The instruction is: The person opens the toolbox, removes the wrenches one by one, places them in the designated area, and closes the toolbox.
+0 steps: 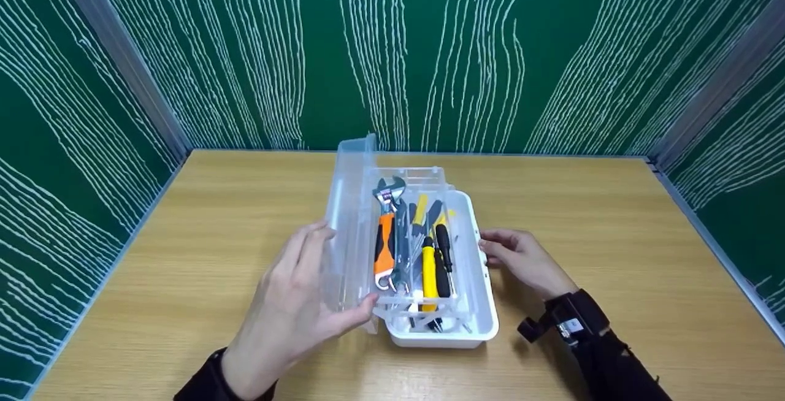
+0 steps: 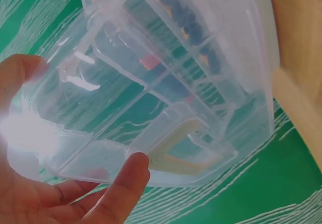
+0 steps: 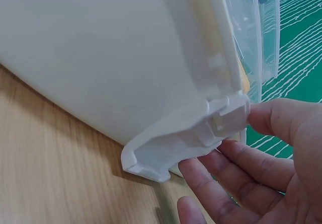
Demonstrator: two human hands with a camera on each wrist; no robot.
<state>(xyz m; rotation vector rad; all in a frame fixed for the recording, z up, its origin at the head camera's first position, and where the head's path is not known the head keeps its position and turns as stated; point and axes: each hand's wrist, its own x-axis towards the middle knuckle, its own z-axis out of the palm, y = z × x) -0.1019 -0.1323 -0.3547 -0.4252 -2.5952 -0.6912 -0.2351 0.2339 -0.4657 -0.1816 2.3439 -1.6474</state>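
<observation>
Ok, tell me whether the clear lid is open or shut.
Open: the left hand grips the clear lid, raised on the left, and the white box lies uncovered along its right.

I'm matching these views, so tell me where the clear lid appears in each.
Head: the clear lid stands open left of centre, at the left hand.
Left wrist: the lid fills the middle, gripped by that hand.
Right wrist: clear plastic at upper right, perhaps the lid; cannot tell.
Shared landmark: green wall with white lines.

from my end, the toolbox (image 1: 440,342) sits on the table (image 1: 582,211), lid (image 1: 349,217) at its left; inside, i see an adjustable wrench (image 1: 384,244) left of a screwdriver (image 1: 443,243).
</observation>
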